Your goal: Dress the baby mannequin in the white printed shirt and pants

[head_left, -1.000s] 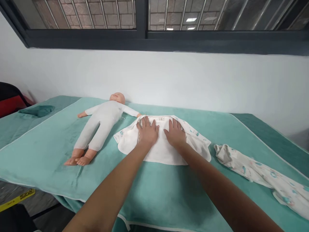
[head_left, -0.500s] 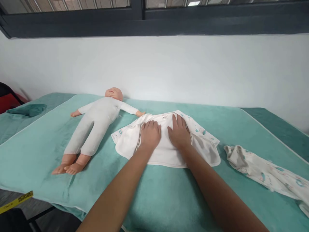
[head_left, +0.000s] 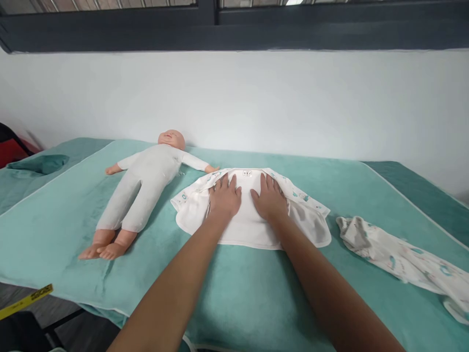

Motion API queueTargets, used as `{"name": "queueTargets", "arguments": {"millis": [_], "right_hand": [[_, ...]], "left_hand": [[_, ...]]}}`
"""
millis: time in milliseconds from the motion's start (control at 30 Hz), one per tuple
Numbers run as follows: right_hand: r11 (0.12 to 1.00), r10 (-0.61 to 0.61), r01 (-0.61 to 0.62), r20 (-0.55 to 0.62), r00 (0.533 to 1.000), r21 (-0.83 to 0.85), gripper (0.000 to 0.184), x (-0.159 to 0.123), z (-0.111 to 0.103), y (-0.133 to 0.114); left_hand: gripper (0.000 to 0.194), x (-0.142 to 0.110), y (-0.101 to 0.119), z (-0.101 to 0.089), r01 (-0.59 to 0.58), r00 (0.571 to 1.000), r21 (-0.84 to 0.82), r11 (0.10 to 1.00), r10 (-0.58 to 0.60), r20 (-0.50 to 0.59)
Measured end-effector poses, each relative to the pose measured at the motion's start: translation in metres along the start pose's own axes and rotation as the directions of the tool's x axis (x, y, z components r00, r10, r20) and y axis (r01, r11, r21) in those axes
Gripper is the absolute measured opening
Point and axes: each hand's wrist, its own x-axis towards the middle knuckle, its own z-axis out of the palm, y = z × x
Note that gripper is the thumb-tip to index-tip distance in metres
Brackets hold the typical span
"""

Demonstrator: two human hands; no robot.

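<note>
A white baby shirt lies spread open on the green bed cover, its printed sleeves out to both sides and a small label at the neck. My left hand presses flat on the left part of the shirt, fingers stretched toward the collar. On the right part rests my right hand, palm down with fingers extended. To the left a baby doll in a white cloth body lies on its back, one of its hands close to the shirt's left shoulder.
Printed baby trousers lie on the green bed cover at the right. A white wall and dark window frame stand behind. At lower left are a yellow strip and a dark chair-like object.
My left hand has slid slightly up toward the collar, its fingers now straighter and more spread. My right hand stays nearly in place on the shirt. The view has shifted a little.
</note>
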Motion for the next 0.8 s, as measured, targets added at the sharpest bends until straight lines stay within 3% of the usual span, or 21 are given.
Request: {"name": "queueTargets", "arguments": {"millis": [367,667,800], "right_hand": [[0.997,-0.016,0.023,0.097,0.995,-0.071,0.067,0.005,0.000,-0.001],[0.994,-0.005,0.005,0.004,1.000,-0.112,0.052,0.014,0.003,-0.026],[0.988,-0.146,0.144,-0.041,0.988,-0.062,0.048,0.013,0.009,-0.025]], "left_hand": [[0.059,0.002,0.000,0.000,0.021,0.998,-0.008,1.000,-0.020,0.067],[0.057,0.002,0.001,-0.002,0.027,0.998,-0.027,0.999,-0.026,0.063],[0.055,0.004,0.000,0.001,0.038,0.999,-0.039,0.998,-0.038,0.021]]}}
